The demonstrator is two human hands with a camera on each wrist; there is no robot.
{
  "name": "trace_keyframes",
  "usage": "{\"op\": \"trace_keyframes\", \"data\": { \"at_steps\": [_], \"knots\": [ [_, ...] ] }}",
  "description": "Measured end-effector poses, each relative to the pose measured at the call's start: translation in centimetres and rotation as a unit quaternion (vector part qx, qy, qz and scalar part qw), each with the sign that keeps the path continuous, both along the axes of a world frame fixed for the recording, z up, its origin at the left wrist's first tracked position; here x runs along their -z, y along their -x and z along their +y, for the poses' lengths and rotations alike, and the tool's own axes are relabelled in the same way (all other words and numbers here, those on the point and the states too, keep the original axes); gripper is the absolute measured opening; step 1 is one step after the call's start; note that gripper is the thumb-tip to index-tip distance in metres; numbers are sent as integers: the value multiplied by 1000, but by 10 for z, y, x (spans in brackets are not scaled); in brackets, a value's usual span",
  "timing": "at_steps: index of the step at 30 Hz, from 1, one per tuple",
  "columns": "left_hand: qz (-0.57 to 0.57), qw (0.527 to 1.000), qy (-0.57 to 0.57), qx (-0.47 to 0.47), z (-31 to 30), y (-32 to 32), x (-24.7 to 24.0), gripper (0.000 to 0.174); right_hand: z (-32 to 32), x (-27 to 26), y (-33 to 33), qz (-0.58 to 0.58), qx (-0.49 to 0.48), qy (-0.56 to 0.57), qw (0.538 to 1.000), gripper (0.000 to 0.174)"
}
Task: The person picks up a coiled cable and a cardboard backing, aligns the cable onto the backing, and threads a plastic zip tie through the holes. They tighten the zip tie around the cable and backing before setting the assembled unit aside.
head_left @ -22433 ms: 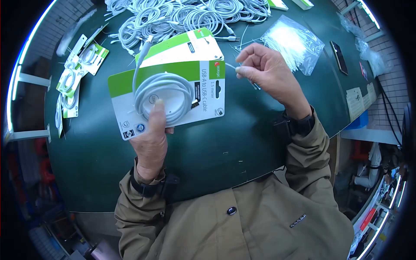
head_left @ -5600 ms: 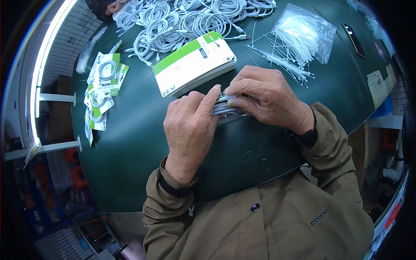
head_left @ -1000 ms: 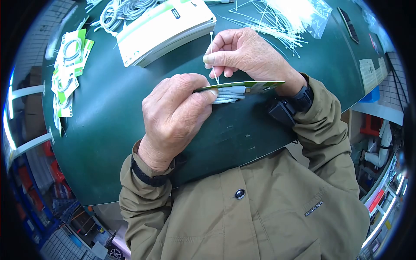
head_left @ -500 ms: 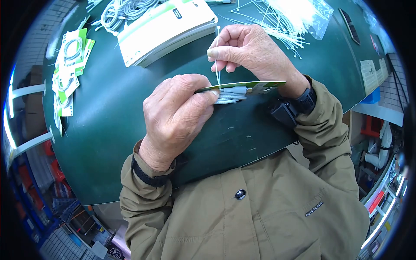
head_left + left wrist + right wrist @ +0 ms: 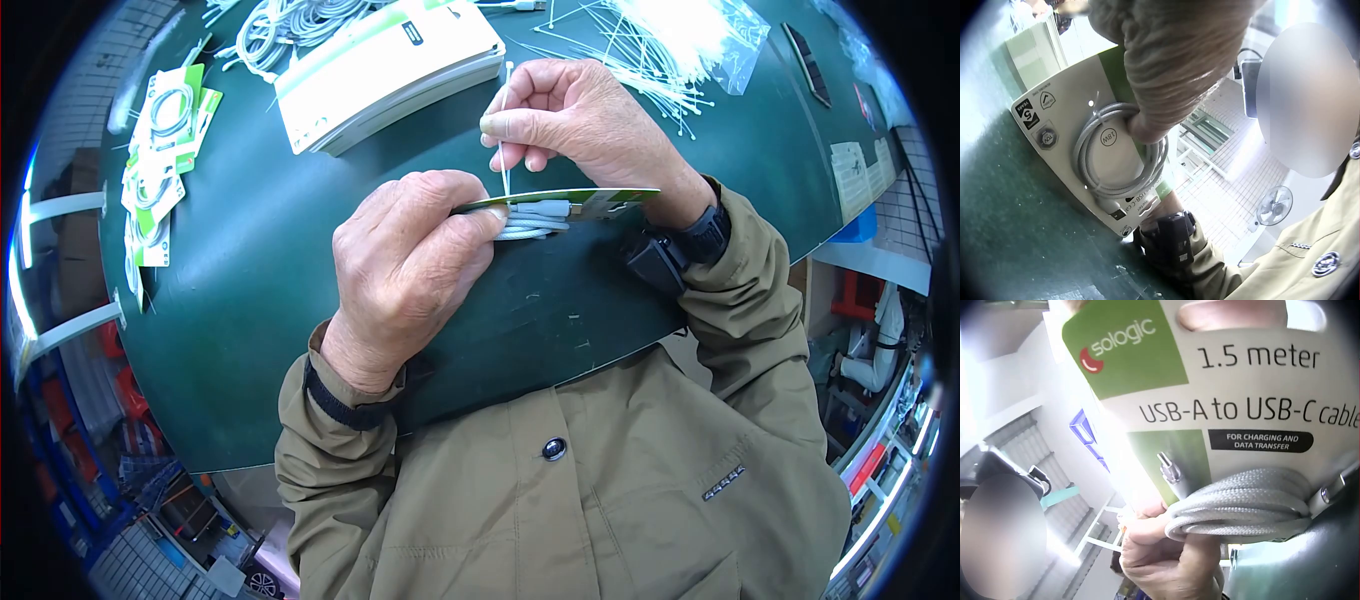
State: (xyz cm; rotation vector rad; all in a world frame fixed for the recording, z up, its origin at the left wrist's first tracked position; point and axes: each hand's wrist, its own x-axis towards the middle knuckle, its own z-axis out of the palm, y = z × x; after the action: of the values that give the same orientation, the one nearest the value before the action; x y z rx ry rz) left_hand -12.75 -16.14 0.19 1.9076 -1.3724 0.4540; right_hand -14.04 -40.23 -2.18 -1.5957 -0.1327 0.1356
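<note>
A white and green card is held on edge by my left hand, its thumb on the grey coiled cable at the card's front. In the left wrist view a white tie crosses the coil at two places. Behind the card, my right hand pinches a thin white cable tie that stands upright from the card's back. Printed text and the coil fill much of the right wrist view.
A stack of white cards lies beyond the hands, with coiled cables behind it. Loose cable ties and a plastic bag are at the back right, near a phone. Cards with cables lie at the left.
Compared with a second ago, my right hand has shifted slightly right and up along the tie. Since the oldest frame, the card has gone from lying face up to standing on edge.
</note>
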Motion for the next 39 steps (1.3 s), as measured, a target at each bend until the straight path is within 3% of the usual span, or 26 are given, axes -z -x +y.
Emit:
{"op": "trace_keyframes", "data": {
  "at_steps": [10, 13, 16, 19, 20, 23, 27, 31, 32, 39],
  "knots": [
    [2, 1000, -8, -6, -1, 1, -3, 27, -2, -13, 3, 50, -122, -43, 990, 22],
    [-5, 1000, -16, -7, -2, 1, -4, 27, 1, -16, 3, 81, -105, -86, 987, 17],
    [-20, 999, -26, -11, -4, 2, -7, 27, -4, -16, 2, 153, -82, -153, 973, 25],
    [-22, 999, -27, -8, -3, 1, -6, 26, -4, -19, 4, 157, -110, -111, 975, 32],
    [-20, 999, -25, -5, -3, 1, -5, 26, -7, -18, 2, 115, -162, -47, 979, 29],
    [-23, 999, -28, 7, -1, 0, -5, 25, -6, -19, 5, 60, -194, -12, 979, 27],
    [-35, 999, -20, 10, -2, -2, -3, 24, -6, -16, 3, 143, -133, -91, 976, 24],
    [-53, 999, -11, 7, -3, -2, -2, 23, -5, -18, 3, 126, -140, -28, 982, 25],
    [-55, 998, -11, 7, -3, -2, -1, 23, -3, -22, 3, 114, -144, -5, 983, 18],
    [-6, 1000, -2, 6, -2, -4, 1, 26, -2, -16, 2, 145, -161, -35, 976, 20]
  ]
}}
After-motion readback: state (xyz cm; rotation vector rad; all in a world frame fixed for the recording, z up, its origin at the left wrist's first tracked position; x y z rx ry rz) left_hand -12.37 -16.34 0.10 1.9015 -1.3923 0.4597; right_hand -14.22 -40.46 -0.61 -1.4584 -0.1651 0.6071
